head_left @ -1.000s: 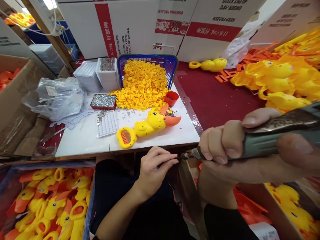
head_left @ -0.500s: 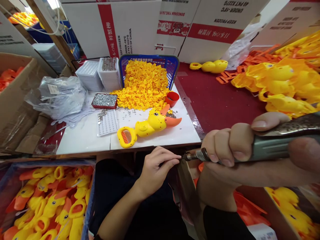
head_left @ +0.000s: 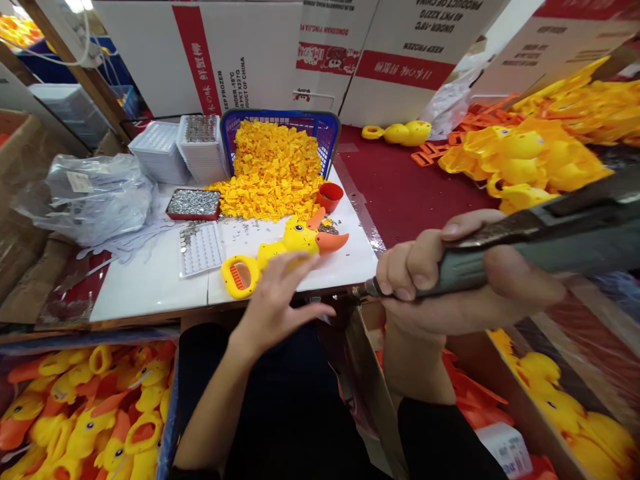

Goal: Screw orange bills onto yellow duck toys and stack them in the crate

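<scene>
My right hand (head_left: 450, 280) is wrapped round a grey-green power screwdriver (head_left: 540, 247), whose bit points left just off the table's front edge. Fingers spread, my left hand (head_left: 280, 300) hovers over that edge, in front of a yellow duck toy (head_left: 300, 237) with an orange beak. The toy lies on its side on the white work surface, its handle ring to the left; the hand covers part of its body. Behind it stands a small red cup (head_left: 330, 196) with dark bits, some of them spilled beside the beak.
A blue basket (head_left: 330, 140) spills small yellow parts. A red tray (head_left: 194, 204) of metal pieces and a white dimpled tray (head_left: 201, 250) lie left. Yellow toy shells (head_left: 525, 153) pile up at right. A bin of finished-looking toys (head_left: 90, 420) stands lower left.
My left hand has left the screwdriver's tip, opened and moved up and left toward the duck toy. The screwdriver, still in my right hand, has shifted left and up. The view has turned slightly.
</scene>
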`<state>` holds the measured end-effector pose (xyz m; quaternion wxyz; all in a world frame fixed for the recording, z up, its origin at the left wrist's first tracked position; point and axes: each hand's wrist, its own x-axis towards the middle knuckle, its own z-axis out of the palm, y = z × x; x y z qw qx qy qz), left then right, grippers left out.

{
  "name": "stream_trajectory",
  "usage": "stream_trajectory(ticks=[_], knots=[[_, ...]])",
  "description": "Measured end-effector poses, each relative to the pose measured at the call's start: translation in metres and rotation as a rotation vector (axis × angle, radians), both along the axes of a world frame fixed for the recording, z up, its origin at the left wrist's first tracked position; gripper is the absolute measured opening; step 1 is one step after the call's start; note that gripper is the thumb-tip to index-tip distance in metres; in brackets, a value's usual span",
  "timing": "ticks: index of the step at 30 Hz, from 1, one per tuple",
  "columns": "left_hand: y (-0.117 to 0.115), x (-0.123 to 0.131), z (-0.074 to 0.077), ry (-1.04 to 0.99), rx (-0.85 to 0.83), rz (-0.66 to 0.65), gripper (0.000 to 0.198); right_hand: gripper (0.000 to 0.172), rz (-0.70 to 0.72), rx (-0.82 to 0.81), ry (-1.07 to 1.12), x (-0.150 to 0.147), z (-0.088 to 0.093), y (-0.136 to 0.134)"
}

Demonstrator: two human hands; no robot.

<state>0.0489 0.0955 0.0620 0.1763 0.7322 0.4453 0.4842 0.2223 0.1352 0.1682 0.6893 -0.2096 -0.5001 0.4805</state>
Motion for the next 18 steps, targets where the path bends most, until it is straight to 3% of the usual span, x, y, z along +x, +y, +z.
stream_trajectory(ticks=[2,4,7,10,18], knots=[[0.026,-0.006,0.006,0.302,-0.002,0.212,0.091,0.02,-0.112,-0.007,0.005,-0.007,-0.002,0.011],[0.051,-0.003,0.009,0.513,-0.115,0.31,0.112,0.025,-0.216,-0.009,-0.013,-0.013,-0.005,0.027],[0.071,0.01,0.011,0.696,-0.33,0.295,0.099,0.036,-0.342,0.001,-0.07,-0.021,-0.011,0.052],[0.065,0.018,0.012,0.781,-0.403,0.282,0.075,0.04,-0.323,0.024,-0.125,-0.027,-0.018,0.067],[0.042,0.009,0.01,0.807,-0.343,0.279,0.074,0.034,-0.181,-0.017,-0.127,-0.038,-0.026,0.059]])
